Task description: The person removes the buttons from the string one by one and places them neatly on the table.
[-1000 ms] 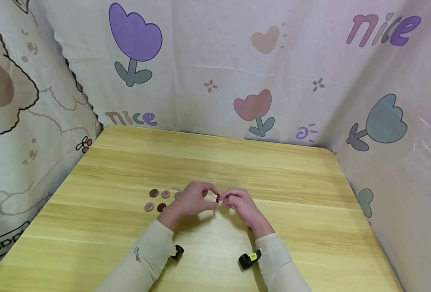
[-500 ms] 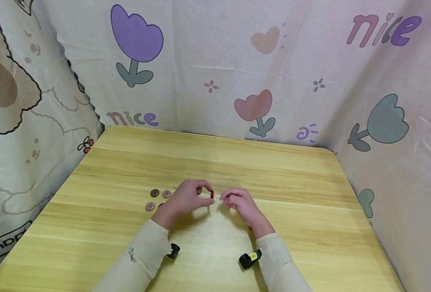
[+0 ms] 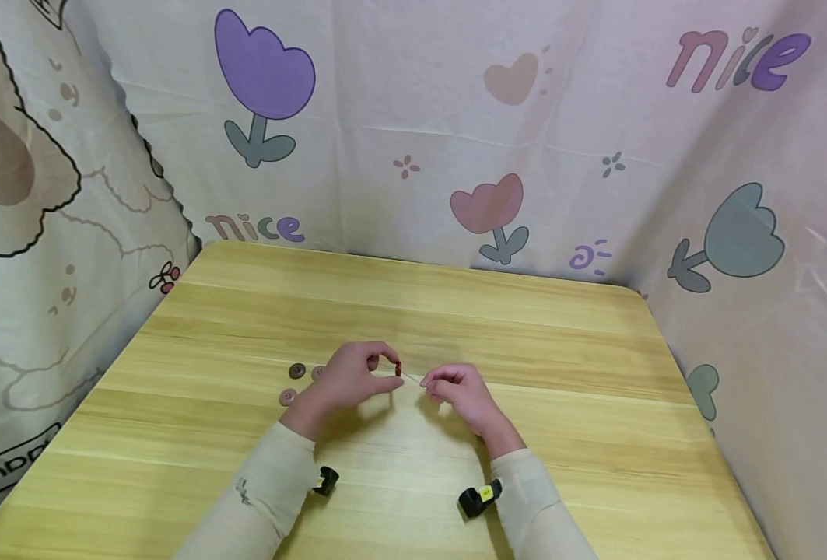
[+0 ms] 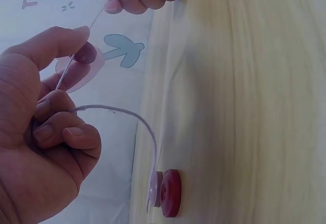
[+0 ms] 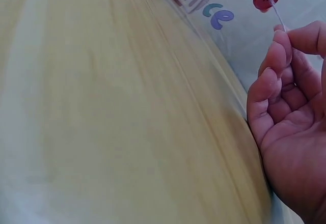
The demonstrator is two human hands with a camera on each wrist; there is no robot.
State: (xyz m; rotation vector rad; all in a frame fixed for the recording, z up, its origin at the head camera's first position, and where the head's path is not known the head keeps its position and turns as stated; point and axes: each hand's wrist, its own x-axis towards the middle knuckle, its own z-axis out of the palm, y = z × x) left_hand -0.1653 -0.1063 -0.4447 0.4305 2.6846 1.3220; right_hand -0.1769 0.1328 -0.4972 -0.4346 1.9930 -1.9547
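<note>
My left hand [image 3: 348, 379] pinches a red button [image 3: 398, 368] between thumb and index finger, above the table. A thin pale string [image 4: 63, 76] runs through the button, seen face-on in the right wrist view. The string's near end is pinched by the fingertips of my right hand [image 3: 464, 395]. Behind the button, the string passes into the curled lower fingers of the left hand. Its loose tail droops beside a dark red button [image 4: 171, 193] and a pinkish button [image 4: 156, 188] on the table. In the head view the left hand hides those two.
Left of the left hand lie a dark brown button [image 3: 297, 371], a pink button [image 3: 288, 397] and another, partly covered pink button [image 3: 317, 372]. The wooden table [image 3: 560, 334] ends at a patterned cloth [image 3: 385, 93] behind and at both sides.
My left hand has slid leftward with the red button, away from the right hand, so more string shows between them. It covers more of the loose buttons. The right hand has hardly moved.
</note>
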